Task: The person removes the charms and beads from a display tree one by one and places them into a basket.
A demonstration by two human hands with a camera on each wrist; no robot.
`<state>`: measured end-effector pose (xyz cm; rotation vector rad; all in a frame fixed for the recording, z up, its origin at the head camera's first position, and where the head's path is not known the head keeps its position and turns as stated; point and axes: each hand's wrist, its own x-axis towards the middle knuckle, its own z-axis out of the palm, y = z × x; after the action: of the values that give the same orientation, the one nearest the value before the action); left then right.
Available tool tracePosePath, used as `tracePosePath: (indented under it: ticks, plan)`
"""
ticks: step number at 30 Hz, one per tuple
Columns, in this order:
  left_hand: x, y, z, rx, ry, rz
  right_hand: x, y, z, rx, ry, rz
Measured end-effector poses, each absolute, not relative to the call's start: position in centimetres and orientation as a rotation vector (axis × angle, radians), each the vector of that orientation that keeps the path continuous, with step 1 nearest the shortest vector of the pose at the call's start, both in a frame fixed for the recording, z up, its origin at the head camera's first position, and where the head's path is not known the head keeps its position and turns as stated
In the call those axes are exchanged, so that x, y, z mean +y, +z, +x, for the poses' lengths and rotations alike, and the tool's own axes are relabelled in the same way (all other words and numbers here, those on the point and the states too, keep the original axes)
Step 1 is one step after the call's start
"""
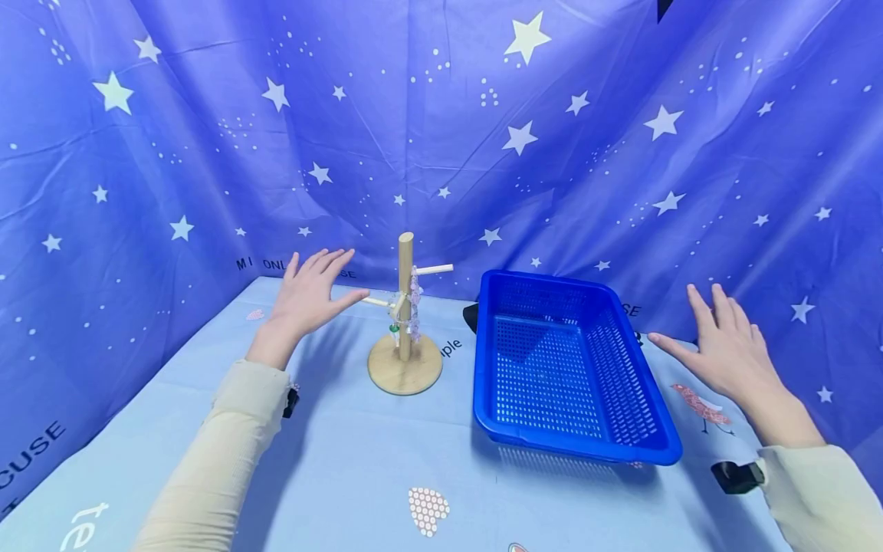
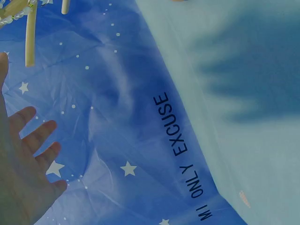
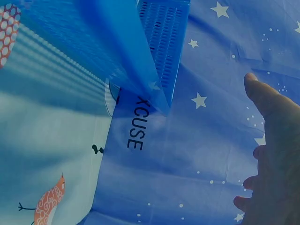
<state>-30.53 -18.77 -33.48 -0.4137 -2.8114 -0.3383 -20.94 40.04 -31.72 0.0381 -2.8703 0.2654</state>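
Note:
In the head view my left hand point(image 1: 310, 299) is raised with fingers spread, holding nothing, its thumb near the left peg of a wooden jewellery stand point(image 1: 405, 261). A lilac beaded bracelet point(image 1: 415, 303) hangs by the stand's right peg, and a strand with a green bead point(image 1: 395, 328) hangs on the left. My right hand point(image 1: 731, 360), spread and holding nothing, is just right of a blue plastic basket point(image 1: 579, 447). The left wrist view catches a peg point(image 2: 30, 40) with clear beads point(image 2: 14, 18) at the top left corner. Basket wall point(image 3: 136, 51) and hand point(image 3: 276, 154) appear apart in the right wrist view.
A light blue printed cloth point(image 1: 345, 475) covers the table. Behind it hangs a blue star-patterned curtain point(image 1: 414, 115). A small black object point(image 1: 471, 317) shows partly behind the basket's left edge. Black wrist devices point(image 1: 736, 477) sit at both cuffs.

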Motion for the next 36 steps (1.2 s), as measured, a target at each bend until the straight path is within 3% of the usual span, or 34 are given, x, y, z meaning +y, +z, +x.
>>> tracePosePath:
  ticks: [36]
  plan:
    - [-17.1,-33.9,-30.3,-2.790,-0.537,-0.499,36.6,-30.3,-21.3,-2.865,0.334,0.101]
